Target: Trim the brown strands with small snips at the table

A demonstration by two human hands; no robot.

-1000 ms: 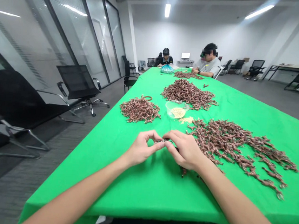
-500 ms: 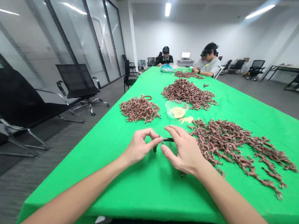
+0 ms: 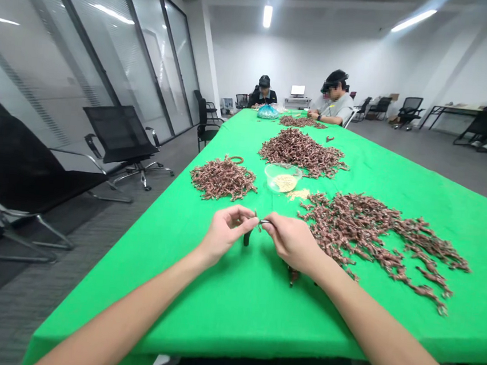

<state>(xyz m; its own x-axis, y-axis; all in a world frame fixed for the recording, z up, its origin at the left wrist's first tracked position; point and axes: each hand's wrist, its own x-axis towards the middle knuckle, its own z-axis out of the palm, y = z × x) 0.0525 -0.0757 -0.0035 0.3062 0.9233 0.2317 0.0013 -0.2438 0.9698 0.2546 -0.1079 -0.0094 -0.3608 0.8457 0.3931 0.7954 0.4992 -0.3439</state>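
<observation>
Head view: a slack pinch or a jerky pull could, I'd guess, drop the small piece (image 3: 260, 227) onto the green table (image 3: 164, 289).

Leftmost, a small brown pile (image 3: 223, 179) sits close to the table's left edge. Nearer the front edge, the left hand (image 3: 224, 232) pinches the piece between thumb and forefinger, a dark stub (image 3: 246, 238) showing beneath. The piece pokes just past those fingertips, too tiny for me to name. Facing it is a thin dark rod (image 3: 264, 222), gripped by the bent fingers of the right hand (image 3: 293, 240); whether rod and piece touch, I can't tell. Farther right, a bigger pile (image 3: 354, 219) spreads toward the right edge.
</observation>
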